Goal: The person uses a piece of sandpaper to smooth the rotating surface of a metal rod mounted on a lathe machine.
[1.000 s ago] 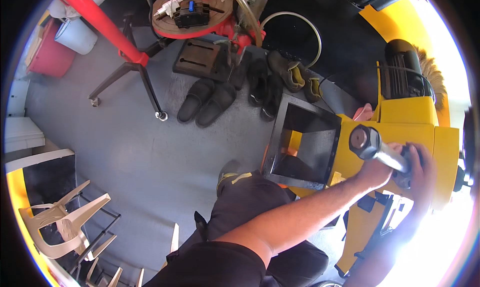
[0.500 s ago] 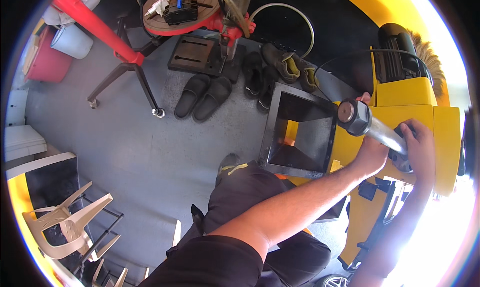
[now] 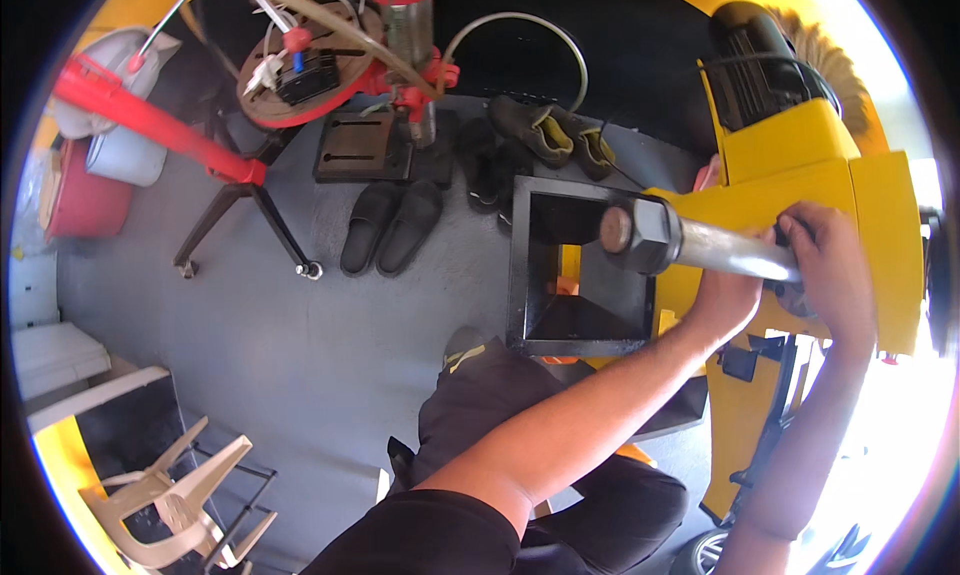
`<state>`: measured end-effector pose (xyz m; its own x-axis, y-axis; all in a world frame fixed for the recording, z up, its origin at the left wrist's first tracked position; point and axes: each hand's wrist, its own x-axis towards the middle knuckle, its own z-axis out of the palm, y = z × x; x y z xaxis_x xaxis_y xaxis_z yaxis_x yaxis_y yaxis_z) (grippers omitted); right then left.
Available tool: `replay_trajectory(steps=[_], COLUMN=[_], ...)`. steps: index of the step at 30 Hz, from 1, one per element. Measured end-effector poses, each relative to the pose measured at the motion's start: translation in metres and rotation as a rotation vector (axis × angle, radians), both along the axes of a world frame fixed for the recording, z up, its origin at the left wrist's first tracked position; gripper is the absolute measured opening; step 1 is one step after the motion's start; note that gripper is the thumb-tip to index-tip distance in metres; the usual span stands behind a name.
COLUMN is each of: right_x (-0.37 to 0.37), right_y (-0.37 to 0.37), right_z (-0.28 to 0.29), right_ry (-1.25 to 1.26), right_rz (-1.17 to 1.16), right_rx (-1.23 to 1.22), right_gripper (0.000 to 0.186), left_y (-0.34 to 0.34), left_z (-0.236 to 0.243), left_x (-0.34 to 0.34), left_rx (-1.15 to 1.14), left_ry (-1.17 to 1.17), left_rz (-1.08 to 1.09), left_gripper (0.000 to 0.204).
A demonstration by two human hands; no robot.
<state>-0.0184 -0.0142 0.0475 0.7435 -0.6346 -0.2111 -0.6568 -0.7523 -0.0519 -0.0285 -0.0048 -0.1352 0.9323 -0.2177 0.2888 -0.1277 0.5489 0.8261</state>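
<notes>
Steel shaft [image 3: 740, 252] with a hexagonal nut [image 3: 652, 235] at its left end, seen in front of the yellow machine [image 3: 775, 190]. The nut overlaps the right rim of the square black hopper [image 3: 580, 346]; the other end lies toward the machine's near edge. My right hand [image 3: 830, 270] is curled closed about that end. My left hand [image 3: 725, 300] is just below the shaft, fingers hidden; I cannot tell how far it closes.
</notes>
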Motion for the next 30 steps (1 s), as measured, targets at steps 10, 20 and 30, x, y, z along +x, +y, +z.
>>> replay_trajectory(steps=[10,20,30], right_x=[-0.014,-0.032,-0.027], right_y=[-0.034,-0.064,-0.031], right_z=[-0.007,-0.017,0.006], right_ry=[-0.004,-0.149,0.058], right_rz=[0.015,0.055,0.301], right_rx=[-0.084,-0.012,-0.252], right_gripper=[0.028,0.027,0.032], left_y=[-0.004,0.004,-0.004], left_z=[0.008,0.014,0.018], left_x=[-0.015,0.005,0.011], left_rx=[-0.132,-0.109,-0.443], left_ry=[0.269,0.222,0.376], left_rz=[-0.319,-0.427,-0.689], left_gripper=[0.030,0.027,0.048])
